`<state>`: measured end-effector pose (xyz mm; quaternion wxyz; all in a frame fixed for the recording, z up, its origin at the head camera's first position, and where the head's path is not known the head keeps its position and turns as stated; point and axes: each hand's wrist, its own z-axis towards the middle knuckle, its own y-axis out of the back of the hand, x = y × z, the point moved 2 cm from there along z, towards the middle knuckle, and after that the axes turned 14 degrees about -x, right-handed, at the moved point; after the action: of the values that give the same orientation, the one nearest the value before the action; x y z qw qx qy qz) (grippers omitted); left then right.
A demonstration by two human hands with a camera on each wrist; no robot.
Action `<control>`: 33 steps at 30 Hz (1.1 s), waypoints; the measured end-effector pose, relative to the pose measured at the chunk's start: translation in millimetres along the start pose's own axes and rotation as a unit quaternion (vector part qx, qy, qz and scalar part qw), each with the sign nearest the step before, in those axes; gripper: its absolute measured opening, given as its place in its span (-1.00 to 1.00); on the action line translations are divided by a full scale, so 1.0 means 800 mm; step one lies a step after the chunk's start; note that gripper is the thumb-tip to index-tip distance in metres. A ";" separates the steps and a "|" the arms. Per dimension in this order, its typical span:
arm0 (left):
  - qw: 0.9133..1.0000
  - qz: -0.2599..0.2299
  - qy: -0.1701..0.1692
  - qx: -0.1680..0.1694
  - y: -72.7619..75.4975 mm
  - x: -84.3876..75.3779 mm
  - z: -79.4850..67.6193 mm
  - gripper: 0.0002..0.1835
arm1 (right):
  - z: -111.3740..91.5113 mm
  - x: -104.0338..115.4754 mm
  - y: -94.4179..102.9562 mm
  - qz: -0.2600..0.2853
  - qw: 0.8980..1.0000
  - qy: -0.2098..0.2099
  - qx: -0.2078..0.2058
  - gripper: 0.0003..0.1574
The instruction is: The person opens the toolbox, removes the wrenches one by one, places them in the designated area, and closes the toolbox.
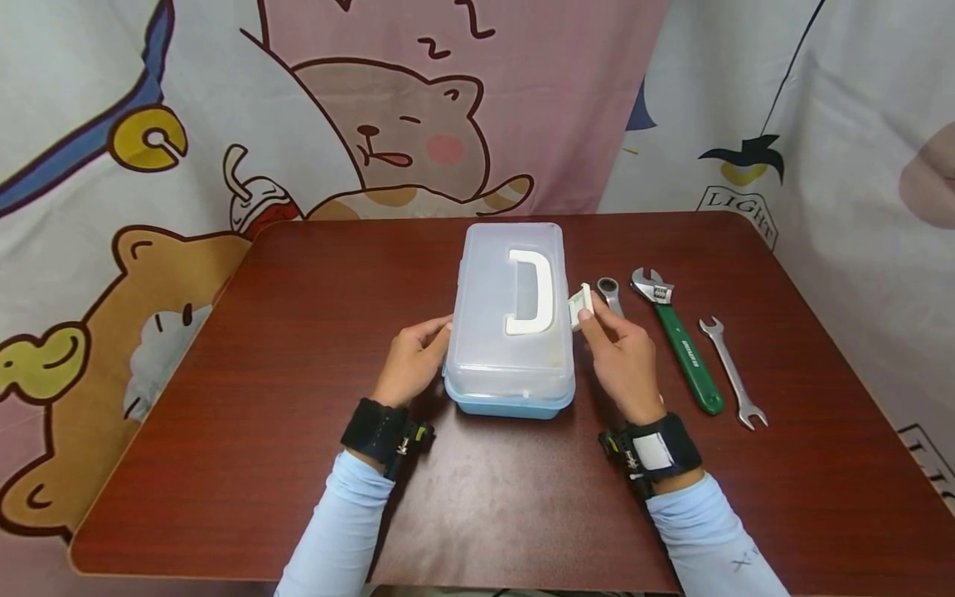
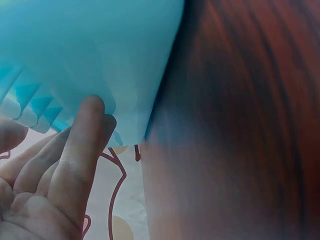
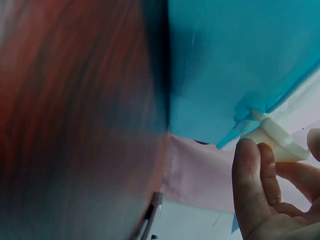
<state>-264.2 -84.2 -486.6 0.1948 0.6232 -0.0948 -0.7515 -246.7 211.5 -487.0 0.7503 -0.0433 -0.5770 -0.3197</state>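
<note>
A plastic toolbox (image 1: 488,323) with a clear lid and a light-blue base stands on the table, its lid down. On the lid lies a white handle (image 1: 546,292). At the box's right side, a white latch (image 1: 579,307) sticks outward, and my right hand (image 1: 625,361) pinches it between thumb and fingers. The right wrist view shows the latch (image 3: 280,142) tilted away from the blue wall. My left hand (image 1: 409,361) rests against the box's left side; in the left wrist view, its fairly straight fingers (image 2: 82,145) touch the blue wall near the hinges.
Right of the box lie a ratchet wrench (image 1: 608,290) partly hidden behind my right hand, an adjustable wrench (image 1: 686,352) with a green handle, and an open-ended wrench (image 1: 733,373). They rest on a dark red-brown table (image 1: 313,274). A printed cloth (image 1: 567,108) hangs behind it.
</note>
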 end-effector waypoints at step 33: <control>1.000 0.016 0.001 -0.005 -0.002 -0.002 -0.001 -0.56 | -0.004 0.010 -0.003 -0.043 0.983 0.169 0.052 -0.38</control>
<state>-263.8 -82.2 -485.9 0.2099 0.6211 -0.1009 -0.7483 -244.4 204.9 -482.0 0.8240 0.0750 -0.4590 -0.3236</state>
